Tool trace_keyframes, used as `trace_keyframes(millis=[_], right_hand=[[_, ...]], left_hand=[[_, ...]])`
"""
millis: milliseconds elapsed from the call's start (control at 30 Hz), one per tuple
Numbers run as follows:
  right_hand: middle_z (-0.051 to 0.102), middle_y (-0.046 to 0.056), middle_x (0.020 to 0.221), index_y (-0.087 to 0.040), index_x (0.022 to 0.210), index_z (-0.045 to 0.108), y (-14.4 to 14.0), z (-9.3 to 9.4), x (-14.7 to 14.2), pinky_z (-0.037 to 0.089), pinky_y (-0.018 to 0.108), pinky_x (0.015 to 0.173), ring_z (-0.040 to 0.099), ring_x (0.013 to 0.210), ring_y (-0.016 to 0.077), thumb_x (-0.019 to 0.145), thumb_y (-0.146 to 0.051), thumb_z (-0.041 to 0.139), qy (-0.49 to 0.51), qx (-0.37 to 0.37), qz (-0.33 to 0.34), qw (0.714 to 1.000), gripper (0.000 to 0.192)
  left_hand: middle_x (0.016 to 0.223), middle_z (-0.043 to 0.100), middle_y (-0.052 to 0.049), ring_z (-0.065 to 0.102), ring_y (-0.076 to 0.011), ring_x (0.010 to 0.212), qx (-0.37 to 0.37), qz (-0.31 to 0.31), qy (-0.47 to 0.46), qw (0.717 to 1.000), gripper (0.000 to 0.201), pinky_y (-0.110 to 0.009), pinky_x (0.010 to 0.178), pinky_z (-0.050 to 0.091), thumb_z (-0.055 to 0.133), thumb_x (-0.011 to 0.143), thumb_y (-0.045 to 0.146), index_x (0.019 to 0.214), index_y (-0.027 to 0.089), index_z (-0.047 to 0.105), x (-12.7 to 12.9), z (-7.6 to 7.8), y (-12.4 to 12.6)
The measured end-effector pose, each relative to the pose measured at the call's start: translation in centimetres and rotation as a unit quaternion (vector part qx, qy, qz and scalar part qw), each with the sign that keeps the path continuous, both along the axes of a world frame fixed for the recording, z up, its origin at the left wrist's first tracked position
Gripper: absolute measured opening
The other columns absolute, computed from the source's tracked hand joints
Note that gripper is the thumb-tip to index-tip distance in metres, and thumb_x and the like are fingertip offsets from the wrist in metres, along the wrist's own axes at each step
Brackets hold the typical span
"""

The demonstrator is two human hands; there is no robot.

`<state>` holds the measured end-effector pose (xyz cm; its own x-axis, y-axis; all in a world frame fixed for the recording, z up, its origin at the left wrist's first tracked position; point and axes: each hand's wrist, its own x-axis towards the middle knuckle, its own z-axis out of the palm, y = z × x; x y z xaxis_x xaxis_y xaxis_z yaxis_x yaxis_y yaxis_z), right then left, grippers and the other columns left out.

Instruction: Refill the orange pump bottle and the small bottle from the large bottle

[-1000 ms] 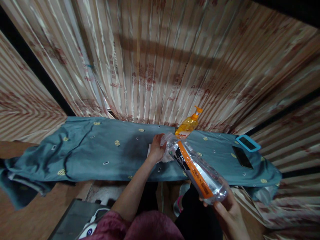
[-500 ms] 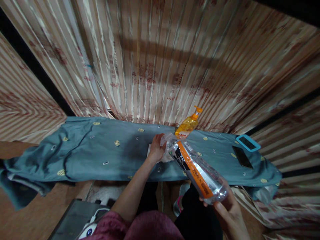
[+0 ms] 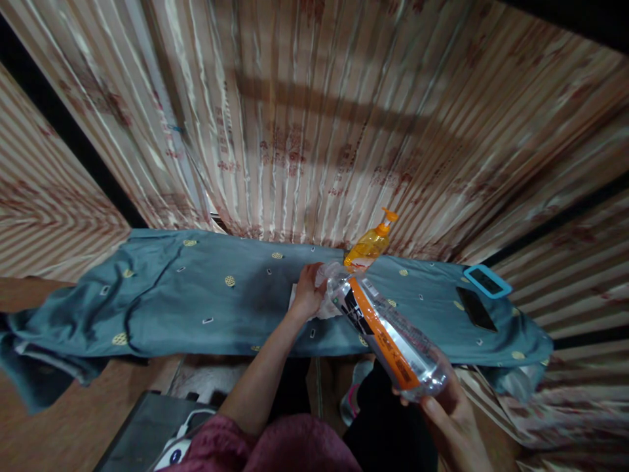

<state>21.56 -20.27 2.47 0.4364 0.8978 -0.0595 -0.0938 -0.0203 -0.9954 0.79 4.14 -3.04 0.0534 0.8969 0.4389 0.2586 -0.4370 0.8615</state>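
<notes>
Head view: my right hand (image 3: 455,419) holds the tilted bottle (image 3: 388,334) by its base, left hand (image 3: 307,295) pinching a white cloth (image 3: 322,307) at its mouth over the worktop (image 3: 196,301); loose grip risks spilling near the phone (image 3: 476,308).

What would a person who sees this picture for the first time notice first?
Most striking is the clear plastic bottle with an orange label, tilted in the foreground and held at its base by the right hand. The left hand grips something pale at its neck, over a blue-grey cloth. Behind stands an orange pump bottle, before a striped curtain.
</notes>
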Motion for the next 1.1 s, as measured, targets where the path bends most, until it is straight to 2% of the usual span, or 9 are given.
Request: trace_keyframes(millis=[233,400,467,700,800,1100], right_hand=[[0.074,0.012,0.120,-0.024,0.138,0.060,0.2,0.9,-0.5,0.058,0.036,0.073,0.073,0.095,0.0297,0.066,-0.046,0.088,-0.008,0.004,-0.014,1.000,0.080],[0.077,0.010,0.111,-0.023,0.140,0.058,0.0,1.1,-0.9,0.056,0.035,0.070,0.073,0.080,0.0257,0.071,-0.050,0.085,-0.011,0.003,-0.007,1.000,0.078],[0.078,0.010,0.107,-0.023,0.140,0.058,0.0,1.1,-1.0,0.056,0.035,0.069,0.073,0.078,0.0248,0.072,-0.050,0.084,-0.012,0.004,-0.006,1.000,0.078],[0.076,0.011,0.114,-0.024,0.140,0.059,0.1,1.2,-0.9,0.056,0.038,0.074,0.073,0.084,0.0269,0.072,-0.049,0.084,-0.015,0.005,-0.009,1.000,0.077],[0.076,0.012,0.112,-0.024,0.138,0.061,0.2,1.0,-0.5,0.057,0.039,0.074,0.073,0.086,0.0284,0.068,-0.048,0.087,-0.017,0.007,-0.009,1.000,0.078],[0.075,0.010,0.116,-0.026,0.138,0.061,0.2,0.5,0.1,0.056,0.035,0.071,0.072,0.089,0.0276,0.070,-0.046,0.086,-0.027,0.014,-0.004,1.000,0.075]], left_hand=[[0.112,0.064,-0.010,0.063,-0.0260,0.106,-0.005,0.000,0.006,1.000,0.031,-0.046,0.098,0.053,0.063,0.087,0.018,0.118,0.019,0.064,-0.1,0.3,-0.1],[0.112,0.064,-0.009,0.063,-0.0254,0.106,-0.005,0.000,0.003,1.000,0.033,-0.044,0.098,0.053,0.064,0.086,0.017,0.118,0.020,0.064,-0.1,0.3,-0.2],[0.112,0.064,-0.009,0.063,-0.0255,0.108,-0.007,-0.001,0.003,1.000,0.032,-0.044,0.099,0.053,0.064,0.086,0.017,0.118,0.020,0.064,-0.1,0.3,-0.2],[0.115,0.064,-0.011,0.063,-0.0259,0.108,-0.017,0.000,0.000,1.000,0.034,-0.045,0.099,0.053,0.064,0.085,0.017,0.120,0.018,0.064,0.0,0.3,-0.1],[0.114,0.064,-0.012,0.063,-0.0269,0.108,-0.014,0.000,0.005,1.000,0.033,-0.047,0.099,0.052,0.063,0.086,0.018,0.119,0.016,0.064,0.0,0.3,-0.1],[0.112,0.065,-0.010,0.063,-0.0265,0.108,-0.018,0.002,0.004,1.000,0.032,-0.046,0.099,0.052,0.063,0.086,0.019,0.118,0.018,0.064,0.0,0.5,-0.1]])
